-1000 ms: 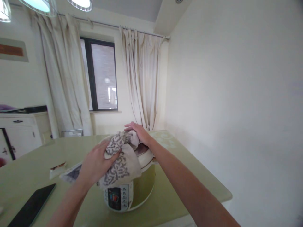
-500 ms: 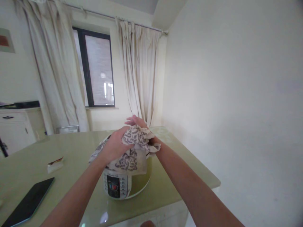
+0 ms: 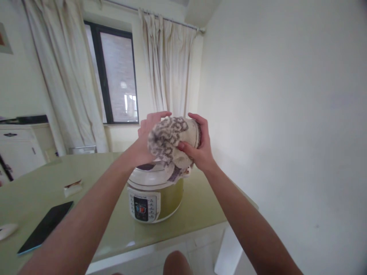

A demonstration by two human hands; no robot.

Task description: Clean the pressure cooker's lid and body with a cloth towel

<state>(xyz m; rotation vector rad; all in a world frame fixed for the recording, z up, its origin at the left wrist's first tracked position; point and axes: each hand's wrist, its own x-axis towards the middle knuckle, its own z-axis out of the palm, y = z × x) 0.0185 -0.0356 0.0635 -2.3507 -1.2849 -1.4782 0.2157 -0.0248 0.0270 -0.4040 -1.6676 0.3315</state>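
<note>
A bunched-up patterned cloth (image 3: 174, 133), cream with dark brown figures, is held above the table between my two hands. My left hand (image 3: 146, 137) presses on its left side, its fingers curling over behind the cloth and partly hidden. Around the cloth's right side wraps my right hand (image 3: 200, 143), with the thumb across the front. Just below stands a white and green electric cooker (image 3: 170, 200) with a lid and a control panel on its front. A loose corner of the cloth hangs close to the lid; whether it touches I cannot tell.
The cooker stands near the front edge of the pale green table (image 3: 109, 236). To the left lie a dark tablet (image 3: 47, 225), a small packet (image 3: 73, 188) and a white object (image 3: 8, 231). A bare wall (image 3: 286, 114) rises close on the right.
The cloth has been lifted off the cooker and gathered into a bundle, uncovering the lid. Both hands have moved up, and the right hand has come round to the cloth's right side.
</note>
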